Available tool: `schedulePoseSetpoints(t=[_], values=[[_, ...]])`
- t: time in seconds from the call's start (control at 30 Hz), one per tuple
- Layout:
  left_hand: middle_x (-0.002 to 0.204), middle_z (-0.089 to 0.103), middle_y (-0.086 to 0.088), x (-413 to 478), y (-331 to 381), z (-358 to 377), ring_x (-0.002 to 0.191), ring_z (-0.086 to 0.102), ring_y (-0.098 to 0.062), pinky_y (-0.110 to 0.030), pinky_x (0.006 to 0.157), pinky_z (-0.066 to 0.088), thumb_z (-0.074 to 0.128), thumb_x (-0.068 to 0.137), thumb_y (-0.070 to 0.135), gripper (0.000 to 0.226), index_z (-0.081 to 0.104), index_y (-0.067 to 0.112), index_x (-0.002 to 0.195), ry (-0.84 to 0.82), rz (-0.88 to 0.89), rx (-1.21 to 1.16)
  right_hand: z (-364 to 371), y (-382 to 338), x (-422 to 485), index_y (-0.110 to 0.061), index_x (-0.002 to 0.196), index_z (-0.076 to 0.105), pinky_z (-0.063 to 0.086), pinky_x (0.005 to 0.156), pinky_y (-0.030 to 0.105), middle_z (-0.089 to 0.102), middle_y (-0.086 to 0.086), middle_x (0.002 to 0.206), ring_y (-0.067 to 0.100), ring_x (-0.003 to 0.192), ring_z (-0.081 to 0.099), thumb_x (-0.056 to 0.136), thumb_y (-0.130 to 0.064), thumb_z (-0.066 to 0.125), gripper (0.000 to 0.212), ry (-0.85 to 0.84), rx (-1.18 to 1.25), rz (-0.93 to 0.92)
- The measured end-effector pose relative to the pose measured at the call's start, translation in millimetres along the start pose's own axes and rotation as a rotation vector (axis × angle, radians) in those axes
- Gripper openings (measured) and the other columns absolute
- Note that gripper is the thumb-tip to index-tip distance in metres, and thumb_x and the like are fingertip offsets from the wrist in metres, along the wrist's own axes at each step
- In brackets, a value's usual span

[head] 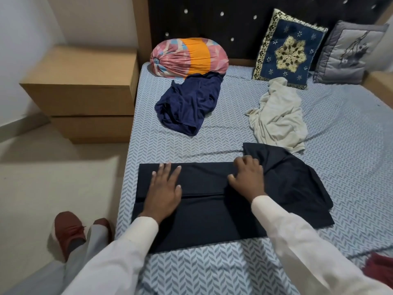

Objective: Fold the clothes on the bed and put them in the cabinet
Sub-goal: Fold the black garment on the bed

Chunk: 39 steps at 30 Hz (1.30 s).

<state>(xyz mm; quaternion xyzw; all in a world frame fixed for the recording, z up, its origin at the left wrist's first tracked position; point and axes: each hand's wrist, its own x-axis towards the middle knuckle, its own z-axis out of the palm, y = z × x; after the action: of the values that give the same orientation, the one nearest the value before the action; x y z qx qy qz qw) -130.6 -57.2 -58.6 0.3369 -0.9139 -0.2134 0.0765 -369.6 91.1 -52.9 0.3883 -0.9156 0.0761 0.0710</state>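
A dark navy garment lies partly folded near the bed's front edge, its right end still bunched. My left hand rests flat on its left part, fingers spread. My right hand presses on the middle with fingers curled into a fold of the cloth. Further back lie a crumpled blue garment and a crumpled cream garment. The cabinet is out of sight.
The bed has a blue-and-white herringbone sheet. At the headboard sit a pink-and-orange bolster, a blue embroidered cushion and a grey cushion. A wooden bedside unit stands left. A maroon cloth shows at bottom right.
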Motion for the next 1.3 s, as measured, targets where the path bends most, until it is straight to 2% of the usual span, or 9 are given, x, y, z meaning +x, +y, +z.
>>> schedulePoseSetpoints(t=[0.13,0.27,0.37,0.5,0.67,0.87,1.07,1.17,1.3], values=[[0.162,-0.016,-0.011,10.1,20.5,29.6,0.147,-0.021,-0.031,-0.048,0.116,-0.015,0.019,0.093,0.07,0.078,-0.002,0.029,0.156,-0.277,-0.111,0.069,16.8,0.7,39.0,-0.023,0.134,0.044,0.034,0.097,0.045,0.044,0.01,0.137,0.035,0.121,0.041,0.087,-0.029,0.051,0.048,-0.246,-0.259,0.114],[0.161,-0.02,-0.01,4.2,11.6,39.7,0.146,-0.025,-0.031,-0.049,0.116,-0.018,-0.011,0.068,0.078,0.099,-0.007,0.031,0.155,-0.254,-0.095,0.194,6.2,34.1,66.4,-0.021,0.138,0.037,0.04,0.094,0.046,0.051,0.015,0.13,0.038,0.117,0.05,0.096,-0.027,0.043,0.042,-0.215,-0.211,0.227],[0.16,-0.02,-0.01,3.0,11.7,41.9,0.146,-0.024,-0.031,-0.05,0.114,-0.02,-0.015,0.067,0.077,0.098,-0.009,0.031,0.154,-0.219,-0.095,0.233,-19.0,62.8,61.4,-0.02,0.131,0.04,0.047,0.086,0.041,0.059,0.017,0.119,0.038,0.108,0.06,0.085,-0.022,0.061,0.05,0.044,0.293,0.517],[0.161,-0.02,-0.009,2.3,15.1,43.9,0.146,-0.026,-0.03,-0.049,0.106,-0.03,-0.012,0.073,0.079,0.093,-0.01,0.032,0.154,-0.219,-0.109,0.228,-36.0,110.2,18.3,-0.023,0.123,0.04,0.052,0.091,0.04,0.062,0.018,0.116,0.027,0.091,0.061,0.074,-0.009,0.054,0.053,0.571,1.055,1.027],[0.162,-0.017,-0.007,2.6,17.9,43.7,0.147,-0.022,-0.03,-0.054,0.116,-0.017,0.01,0.096,0.062,0.068,-0.008,0.032,0.155,-0.22,-0.114,0.227,-36.8,147.3,-38.4,-0.01,0.134,0.038,0.037,0.079,0.033,0.046,0.017,0.127,0.028,0.095,0.05,0.081,-0.005,0.049,0.054,0.781,0.975,1.315],[0.161,-0.021,-0.007,5.2,18.9,44.3,0.146,-0.025,-0.03,-0.053,0.113,-0.019,0.014,0.098,0.058,0.067,-0.011,0.031,0.154,-0.261,-0.111,0.224,-52.7,168.6,-5.9,-0.007,0.126,0.053,0.041,0.092,0.032,0.059,0.017,0.122,0.033,0.113,0.056,0.085,-0.012,0.06,0.042,0.423,0.776,1.086],[0.16,-0.022,-0.008,7.3,20.0,44.5,0.145,-0.026,-0.03,-0.054,0.113,-0.019,0.012,0.098,0.059,0.067,-0.013,0.031,0.153,-0.274,-0.12,0.237,-52.9,154.7,34.6,-0.01,0.11,0.048,0.058,0.065,0.034,0.058,0.008,0.076,0.021,0.058,0.059,0.079,-0.03,0.074,0.045,-0.036,0.753,0.996],[0.16,-0.024,-0.008,8.2,20.4,44.4,0.145,-0.028,-0.031,-0.054,0.112,-0.02,0.01,0.098,0.059,0.067,-0.015,0.03,0.153,-0.296,-0.123,0.251,-53.4,156.7,43.1,-0.008,0.1,0.052,0.038,0.037,0.016,0.058,0.01,0.071,0.014,0.046,0.051,0.083,-0.018,0.07,0.026,-0.03,0.698,1.002],[0.16,-0.023,-0.008,7.6,19.5,44.3,0.145,-0.027,-0.03,-0.054,0.112,-0.02,0.011,0.098,0.059,0.067,-0.014,0.03,0.153,-0.293,-0.124,0.248,-49.3,166.8,45.7,-0.016,0.097,0.052,0.057,0.054,0.033,0.07,0.02,0.093,0.021,0.048,0.057,0.071,-0.02,0.072,0.032,0.2,0.912,1.065]])
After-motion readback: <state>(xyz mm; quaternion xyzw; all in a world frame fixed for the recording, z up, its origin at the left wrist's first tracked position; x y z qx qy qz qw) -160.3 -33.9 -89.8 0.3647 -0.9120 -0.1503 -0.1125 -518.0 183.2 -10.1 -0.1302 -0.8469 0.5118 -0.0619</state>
